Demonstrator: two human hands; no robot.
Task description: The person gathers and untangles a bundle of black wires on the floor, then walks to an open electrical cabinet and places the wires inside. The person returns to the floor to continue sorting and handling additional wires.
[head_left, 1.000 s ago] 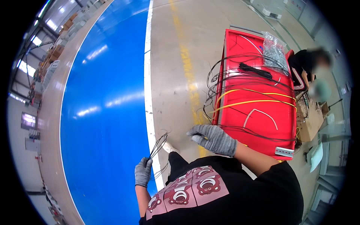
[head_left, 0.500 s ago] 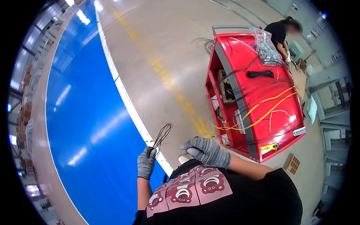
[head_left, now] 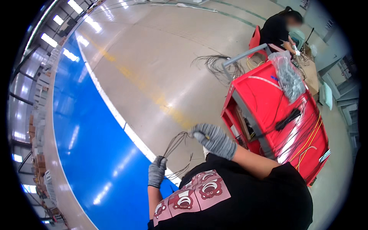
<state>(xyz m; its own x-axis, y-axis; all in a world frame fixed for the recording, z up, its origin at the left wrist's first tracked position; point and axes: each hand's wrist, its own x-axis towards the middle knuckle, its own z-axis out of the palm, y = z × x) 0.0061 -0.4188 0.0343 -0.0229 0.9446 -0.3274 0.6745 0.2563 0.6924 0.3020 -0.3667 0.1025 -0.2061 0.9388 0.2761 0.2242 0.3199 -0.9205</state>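
Note:
A looped bundle of thin black wires [head_left: 175,144] stretches between my two hands, with loose ends drooping below. My left hand [head_left: 156,171], in a grey knit glove, is closed around the lower part of the bundle. At its upper end my right hand [head_left: 214,140], gloved the same way, has its fingers pinched on the wires; the fingertips are partly hidden. To the right of my right hand stands a red cart [head_left: 264,86], its top strewn with black wires and yellow cables [head_left: 308,142].
On the cart lie a clear plastic bag of parts [head_left: 288,78] and a black cable bundle [head_left: 287,119]. More black wires [head_left: 220,66] hang by the cart's grey handle [head_left: 243,56]. Beyond, a person [head_left: 276,31] works at a table. A blue floor strip [head_left: 99,145] runs along the left.
My right hand has come to the wire bundle and grips its upper end, drawing it toward the right. The view has shifted, so the cart appears lower and farther right.

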